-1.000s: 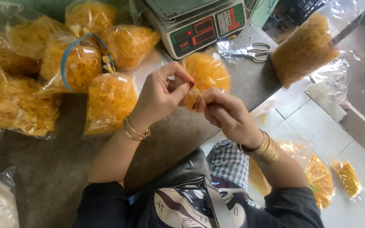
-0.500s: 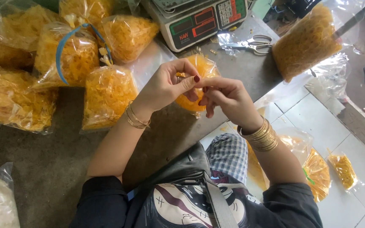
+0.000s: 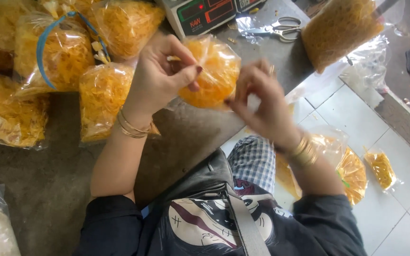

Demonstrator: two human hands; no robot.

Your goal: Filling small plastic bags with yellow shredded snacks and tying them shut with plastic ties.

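Note:
My left hand (image 3: pixel 160 76) pinches the gathered neck of a small clear plastic bag (image 3: pixel 214 71) filled with yellow-orange crispy noodle snack, held above the grey counter (image 3: pixel 191 137). My right hand (image 3: pixel 262 102) is at the bag's right side, fingers curled and blurred against the plastic. Both wrists wear gold bangles. What the right fingers grip is hidden behind the hand.
Several filled snack bags (image 3: pixel 100 95) lie on the counter at left, one with a blue strap (image 3: pixel 46 52). A digital scale (image 3: pixel 205 12) stands at the back, scissors (image 3: pixel 276 28) beside it. A large snack bag (image 3: pixel 340 26) sits far right. More bags (image 3: pixel 352 170) lie on the white tiled floor.
The bag has been lifted and turned between my hands; my right hand has dropped to its right side. The view has shifted down slightly.

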